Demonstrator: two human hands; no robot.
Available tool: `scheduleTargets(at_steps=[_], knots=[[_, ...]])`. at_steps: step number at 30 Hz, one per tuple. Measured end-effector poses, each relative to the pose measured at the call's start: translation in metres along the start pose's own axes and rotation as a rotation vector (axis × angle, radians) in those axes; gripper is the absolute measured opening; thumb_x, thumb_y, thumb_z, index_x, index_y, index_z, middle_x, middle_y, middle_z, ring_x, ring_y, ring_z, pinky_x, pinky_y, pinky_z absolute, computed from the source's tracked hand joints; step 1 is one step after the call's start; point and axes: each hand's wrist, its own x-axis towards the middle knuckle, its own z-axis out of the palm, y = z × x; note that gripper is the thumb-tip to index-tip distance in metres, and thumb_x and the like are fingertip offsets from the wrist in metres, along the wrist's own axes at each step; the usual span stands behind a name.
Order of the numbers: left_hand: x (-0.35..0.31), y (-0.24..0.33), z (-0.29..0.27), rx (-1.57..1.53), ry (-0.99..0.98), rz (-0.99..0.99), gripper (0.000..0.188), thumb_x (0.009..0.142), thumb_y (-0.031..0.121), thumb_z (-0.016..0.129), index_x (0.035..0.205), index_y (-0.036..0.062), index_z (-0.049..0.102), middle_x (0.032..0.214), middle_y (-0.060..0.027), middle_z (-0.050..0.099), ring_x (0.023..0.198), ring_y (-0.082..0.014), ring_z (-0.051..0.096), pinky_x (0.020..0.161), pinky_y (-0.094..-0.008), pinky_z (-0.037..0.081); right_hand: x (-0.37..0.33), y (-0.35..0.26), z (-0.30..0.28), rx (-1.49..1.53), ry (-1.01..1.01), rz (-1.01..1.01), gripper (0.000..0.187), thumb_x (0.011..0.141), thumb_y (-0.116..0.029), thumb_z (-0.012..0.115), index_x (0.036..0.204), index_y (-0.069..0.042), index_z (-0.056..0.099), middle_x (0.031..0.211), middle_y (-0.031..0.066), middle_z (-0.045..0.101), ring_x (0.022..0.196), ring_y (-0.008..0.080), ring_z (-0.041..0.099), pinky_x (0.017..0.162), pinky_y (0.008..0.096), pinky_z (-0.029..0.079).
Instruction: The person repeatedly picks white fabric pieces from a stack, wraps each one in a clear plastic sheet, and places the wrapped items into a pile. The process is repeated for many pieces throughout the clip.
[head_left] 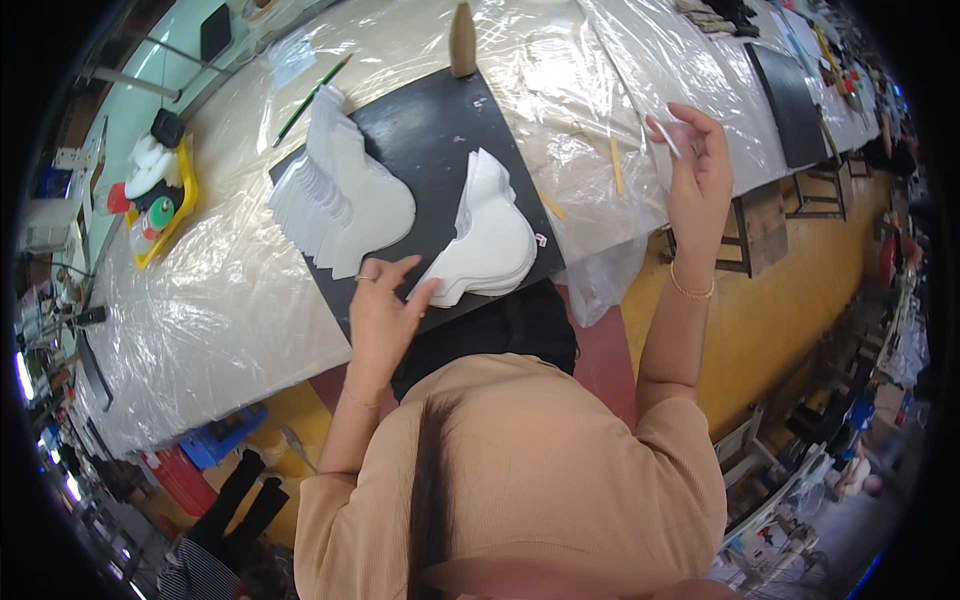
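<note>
Two stacks of thin white curved cutouts lie on a black board (405,125). The left stack (375,205) is fanned out in many layers, while the right stack (490,240) is more even. My left hand (383,312) is at the near left tip of the right stack, with thumb and index finger apart; whether they touch the tip is unclear. Raised over the plastic-covered table to the right, my right hand (697,170) has its fingers bent around a small thin whitish piece (668,140), partly blurred and hidden by the fingers.
A wooden-handled tool (462,40) stands at the board's far edge. A green pencil (312,98) lies beyond the left stack. To the left, a yellow tray (180,205) holds bottles. Yellowish strips (616,165) lie right of the board. Another black board (785,105) is at far right.
</note>
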Motion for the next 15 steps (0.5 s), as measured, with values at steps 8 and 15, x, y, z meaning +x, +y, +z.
scheduleTargets(at_steps=[8, 15], knots=[[0.02, -0.053, -0.027, 0.339, 0.513, 0.01, 0.039, 0.073, 0.019, 0.083, 0.098, 0.0001, 0.06, 0.089, -0.0113, 0.058, 0.071, -0.0176, 0.059, 0.064, -0.0308, 0.047, -0.018, -0.003, 0.031, -0.072, -0.218, 0.123, 0.027, 0.094, -0.023, 0.064, 0.078, -0.001, 0.063, 0.07, -0.0015, 0.048, 0.054, 0.0068, 0.04, 0.051, 0.0227, 0.033], [0.013, -0.07, -0.036, -0.195, 0.441, -0.164, 0.017, 0.081, 0.004, 0.069, 0.097, 0.0007, 0.065, 0.084, -0.0143, 0.062, 0.072, -0.0289, 0.063, 0.068, -0.0375, 0.051, -0.052, -0.023, 0.083, 0.03, -0.491, 0.221, 0.014, 0.092, -0.012, 0.062, 0.101, -0.002, 0.067, 0.069, 0.0015, 0.052, 0.059, 0.0071, 0.048, 0.054, 0.0235, 0.038]])
